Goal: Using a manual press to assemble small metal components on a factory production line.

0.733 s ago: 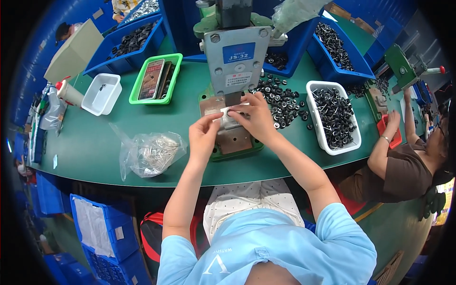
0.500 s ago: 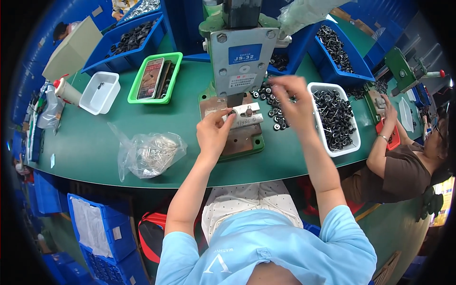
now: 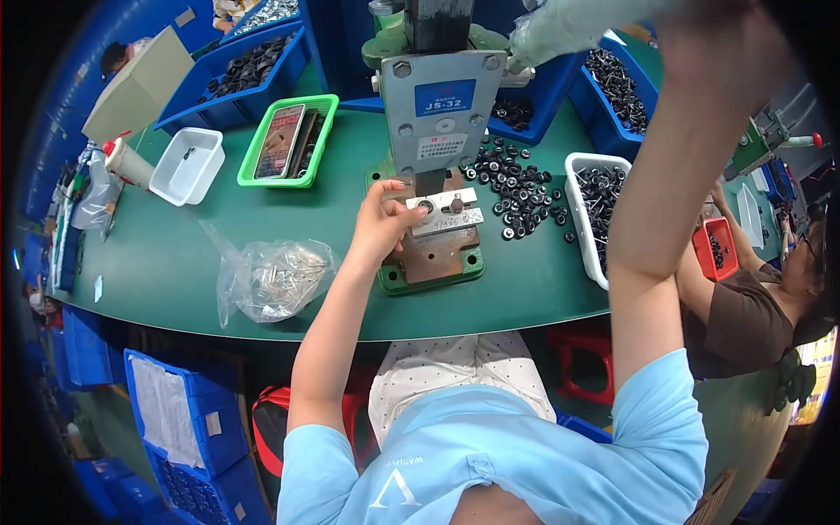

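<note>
Here we have the left hand (image 3: 383,223) at the left end of the white block (image 3: 446,225), fingers parted rather than clenched, one tip at the small dark round part (image 3: 426,207). That part sits in the block, just below the ram (image 3: 430,182) of the press (image 3: 444,73); we read the touch as steadying, with the block lined up to hold the part beneath the ram.

Up at top right, the right hand (image 3: 726,44) is a blur by the plastic-wrapped handle (image 3: 569,33). We cannot tell whether those fingers grip it.

Around the press, we see the loose black caps (image 3: 518,185) heaped just right of the base (image 3: 429,280), probably for an easy reach. Beyond them stands the white tray (image 3: 571,185) of pinned pieces, its walls keeping them together. Over on our left, the clear bag (image 3: 284,284) of thin metal pins lies near the left forearm, likely for the same convenience.
</note>
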`<state>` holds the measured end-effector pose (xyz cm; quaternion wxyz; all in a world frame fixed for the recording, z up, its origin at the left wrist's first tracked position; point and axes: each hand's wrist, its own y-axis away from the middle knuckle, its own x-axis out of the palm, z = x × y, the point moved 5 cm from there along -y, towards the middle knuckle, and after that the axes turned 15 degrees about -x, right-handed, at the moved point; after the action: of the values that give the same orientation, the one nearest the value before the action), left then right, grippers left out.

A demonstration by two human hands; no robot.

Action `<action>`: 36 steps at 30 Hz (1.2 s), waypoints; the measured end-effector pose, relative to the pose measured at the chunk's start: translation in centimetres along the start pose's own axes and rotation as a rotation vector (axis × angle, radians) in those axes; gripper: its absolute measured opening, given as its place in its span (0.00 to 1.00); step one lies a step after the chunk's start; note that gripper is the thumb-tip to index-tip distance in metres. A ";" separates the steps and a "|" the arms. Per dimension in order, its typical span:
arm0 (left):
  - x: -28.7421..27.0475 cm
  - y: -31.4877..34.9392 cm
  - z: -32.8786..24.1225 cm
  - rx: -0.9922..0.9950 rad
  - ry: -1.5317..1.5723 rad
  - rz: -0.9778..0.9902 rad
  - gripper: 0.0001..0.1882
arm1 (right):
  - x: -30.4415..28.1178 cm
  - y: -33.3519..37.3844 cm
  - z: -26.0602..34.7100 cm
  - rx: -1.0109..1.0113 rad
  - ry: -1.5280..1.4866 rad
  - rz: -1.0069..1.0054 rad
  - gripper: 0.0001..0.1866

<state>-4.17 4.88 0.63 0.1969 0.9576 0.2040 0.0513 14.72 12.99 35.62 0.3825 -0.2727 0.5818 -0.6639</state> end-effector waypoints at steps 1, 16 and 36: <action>0.0 0.1 0.0 -0.001 -0.002 0.003 0.26 | 0.8 0.9 1.0 0.009 -0.097 -0.010 0.25; -0.7 1.1 -0.3 -0.098 0.030 0.025 0.24 | 3.8 17.0 7.6 -0.026 0.102 -0.093 0.16; 1.9 -6.4 -5.3 -0.242 -0.047 0.899 0.18 | -7.0 1.4 -2.3 0.345 -0.249 -0.420 0.23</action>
<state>-5.80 12.91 2.97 0.2700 0.9221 -0.2431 0.1334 17.07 19.99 34.43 0.3458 -0.3975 0.3399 -0.7790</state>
